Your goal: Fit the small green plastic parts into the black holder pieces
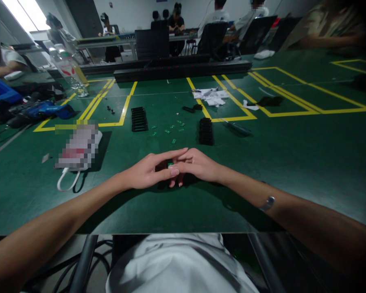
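Note:
My left hand (149, 170) and my right hand (198, 165) meet above the green table (177, 215), fingers overlapping. A small green piece (170, 165) shows between the thumbs and fingers; the hands partly hide it. Both hands are closed around it, their fingertips touching. Beyond them several small green boards (173, 141) lie scattered. A stack of black slotted parts (139, 119) stands to their left and another black stack (205, 131) to their right.
A power bank (81, 146) with a white strap lies at left, near blue tools (45, 110) and plastic bottles (68, 71). White crumpled paper (212, 96), a dark pointed tool (236, 127) and black bars (183, 71) lie farther back. People sit beyond.

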Available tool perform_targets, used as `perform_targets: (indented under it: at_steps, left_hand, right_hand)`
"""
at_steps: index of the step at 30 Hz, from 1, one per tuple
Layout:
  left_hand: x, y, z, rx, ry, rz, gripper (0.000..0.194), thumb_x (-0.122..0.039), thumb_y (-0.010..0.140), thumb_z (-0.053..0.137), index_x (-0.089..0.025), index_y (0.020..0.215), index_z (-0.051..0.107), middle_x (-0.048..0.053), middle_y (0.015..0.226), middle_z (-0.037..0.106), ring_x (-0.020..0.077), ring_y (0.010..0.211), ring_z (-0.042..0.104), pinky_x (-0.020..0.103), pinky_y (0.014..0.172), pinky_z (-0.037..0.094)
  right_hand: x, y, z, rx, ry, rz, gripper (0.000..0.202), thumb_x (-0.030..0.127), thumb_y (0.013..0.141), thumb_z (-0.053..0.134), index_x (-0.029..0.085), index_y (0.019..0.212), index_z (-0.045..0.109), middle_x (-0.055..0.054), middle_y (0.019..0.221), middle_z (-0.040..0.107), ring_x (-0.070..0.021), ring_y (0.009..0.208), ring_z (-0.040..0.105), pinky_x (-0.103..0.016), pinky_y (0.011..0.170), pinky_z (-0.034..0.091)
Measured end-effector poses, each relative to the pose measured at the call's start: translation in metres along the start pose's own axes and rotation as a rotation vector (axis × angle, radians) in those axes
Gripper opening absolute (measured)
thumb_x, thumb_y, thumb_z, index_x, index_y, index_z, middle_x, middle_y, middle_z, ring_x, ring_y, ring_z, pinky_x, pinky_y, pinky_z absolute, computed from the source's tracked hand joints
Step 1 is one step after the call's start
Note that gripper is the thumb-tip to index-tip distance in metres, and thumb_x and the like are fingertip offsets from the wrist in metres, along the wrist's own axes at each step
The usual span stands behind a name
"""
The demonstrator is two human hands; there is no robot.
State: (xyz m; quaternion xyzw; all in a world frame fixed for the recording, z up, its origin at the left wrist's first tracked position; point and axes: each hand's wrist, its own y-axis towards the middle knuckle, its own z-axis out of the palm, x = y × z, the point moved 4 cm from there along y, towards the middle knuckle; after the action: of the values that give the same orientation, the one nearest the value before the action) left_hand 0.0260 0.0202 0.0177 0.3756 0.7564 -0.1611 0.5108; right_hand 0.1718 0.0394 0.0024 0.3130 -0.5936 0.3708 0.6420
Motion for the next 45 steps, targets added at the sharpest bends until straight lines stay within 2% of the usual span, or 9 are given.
perform_targets:
  at_steps: [6,9,13,19,25,35,38,45]
  left_hand:
    - [0.001,0.001,0.000,-0.007,0.016,0.042,0.060,-0.031,0.099,0.055,-0.022,0.153,0.032,0.003,0.077,0.070,0.0111,0.060,0.060,0.016,0.052,0.041]
    - [0.004,0.001,0.000,-0.019,0.009,0.018,0.062,-0.033,0.098,0.057,-0.023,0.153,0.032,0.004,0.080,0.070,0.0112,0.060,0.060,0.016,0.052,0.040]
    - [0.006,0.001,-0.001,0.004,-0.082,-0.006,0.063,-0.035,0.097,0.057,-0.024,0.153,0.031,0.007,0.092,0.071,0.0131,0.067,0.062,0.019,0.056,0.044]
    - [0.009,0.002,-0.005,0.005,-0.195,-0.078,0.060,-0.038,0.097,0.057,-0.023,0.151,0.037,0.004,0.082,0.064,0.0120,0.066,0.054,0.019,0.057,0.042]
    - [0.012,0.003,-0.007,0.047,-0.304,-0.123,0.061,-0.035,0.096,0.058,-0.024,0.152,0.036,0.004,0.084,0.063,0.0115,0.066,0.052,0.020,0.057,0.041]
    - [0.014,0.004,-0.008,0.073,-0.410,-0.149,0.060,-0.041,0.097,0.056,-0.025,0.151,0.037,0.007,0.091,0.066,0.0117,0.067,0.054,0.020,0.058,0.041]
    - [0.013,0.003,-0.009,0.060,-0.406,-0.164,0.057,-0.040,0.098,0.055,-0.025,0.150,0.038,0.008,0.095,0.067,0.0119,0.068,0.055,0.019,0.056,0.039]
    - [0.014,0.004,-0.011,0.015,-0.352,-0.174,0.053,-0.039,0.098,0.053,-0.024,0.148,0.042,0.006,0.086,0.065,0.0120,0.066,0.056,0.018,0.055,0.041]
  right_hand:
    - [-0.001,0.000,0.000,-0.007,0.003,0.003,0.034,0.044,0.089,0.065,0.010,0.080,0.064,-0.010,0.078,0.075,-0.0172,0.067,0.072,-0.027,0.062,0.058]
    - [-0.001,0.001,-0.001,-0.021,-0.023,0.006,0.034,0.043,0.089,0.065,0.011,0.078,0.062,-0.010,0.076,0.074,-0.0172,0.067,0.072,-0.027,0.061,0.058]
    - [0.001,0.000,-0.001,-0.016,-0.041,0.000,0.033,0.042,0.090,0.064,0.011,0.081,0.064,-0.009,0.076,0.074,-0.0158,0.065,0.071,-0.025,0.060,0.057]
    - [0.005,0.001,0.001,0.003,-0.064,-0.006,0.039,0.044,0.091,0.063,0.005,0.095,0.069,-0.011,0.078,0.075,-0.0163,0.065,0.072,-0.024,0.056,0.057]
    - [0.009,0.003,0.003,0.005,-0.126,0.008,0.043,0.046,0.091,0.062,0.005,0.097,0.069,-0.010,0.076,0.075,-0.0128,0.058,0.069,-0.022,0.056,0.055]
    - [0.010,0.002,0.001,0.041,-0.112,0.007,0.039,0.044,0.093,0.060,0.006,0.099,0.070,-0.008,0.076,0.074,-0.0107,0.060,0.068,-0.020,0.057,0.054]
    - [0.010,0.003,0.000,0.030,-0.098,0.006,0.035,0.040,0.092,0.063,0.007,0.100,0.070,-0.007,0.076,0.075,-0.0107,0.059,0.068,-0.020,0.056,0.053]
    - [0.008,0.003,-0.002,0.023,-0.090,0.023,0.032,0.037,0.087,0.069,0.007,0.101,0.071,-0.008,0.080,0.075,-0.0116,0.062,0.068,-0.022,0.059,0.054]
